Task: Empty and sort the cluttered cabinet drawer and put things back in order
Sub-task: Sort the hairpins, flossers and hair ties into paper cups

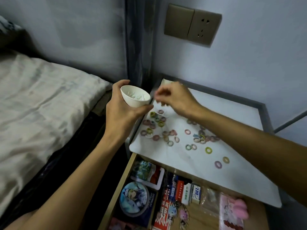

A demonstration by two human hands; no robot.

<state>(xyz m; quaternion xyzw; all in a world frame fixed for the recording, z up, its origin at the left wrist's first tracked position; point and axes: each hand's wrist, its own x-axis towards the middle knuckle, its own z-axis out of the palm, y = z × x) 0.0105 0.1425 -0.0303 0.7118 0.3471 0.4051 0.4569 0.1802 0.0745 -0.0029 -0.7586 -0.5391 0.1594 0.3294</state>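
Drawer: the light wooden cabinet drawer [123, 180] stands pulled open below the worktop, at the bottom of the view, and is not yet emptied.
Drawer contents: a round tin with a blue cartoon lid [134, 199], white boxed erasers [191, 193], a soft pink plush piece [239, 207], plus cards, keyrings and a clear bag packed side by side.
Rings: small pastel elastic rings [187, 131] lie scattered loose over the white worktop [224, 117], thickest toward its left edge.
Bowl: a small white round bowl [135, 98] is held up just off the worktop's left rear corner. Something pale lies inside, but I cannot tell what.
Left hand: the left hand [119, 113] grips the bowl from below, fingers and thumb curled round its wall.
Right hand: the right hand [176, 98] hovers beside the bowl, fingers bunched. Blur hides whether they pinch anything.
Step, as I judge it: gathering small pieces into the bowl.
Doing it well: keep the bowl level and close to the worktop edge, and release over its middle so nothing drops between the cabinet and the grey-sheeted bed [41, 97].
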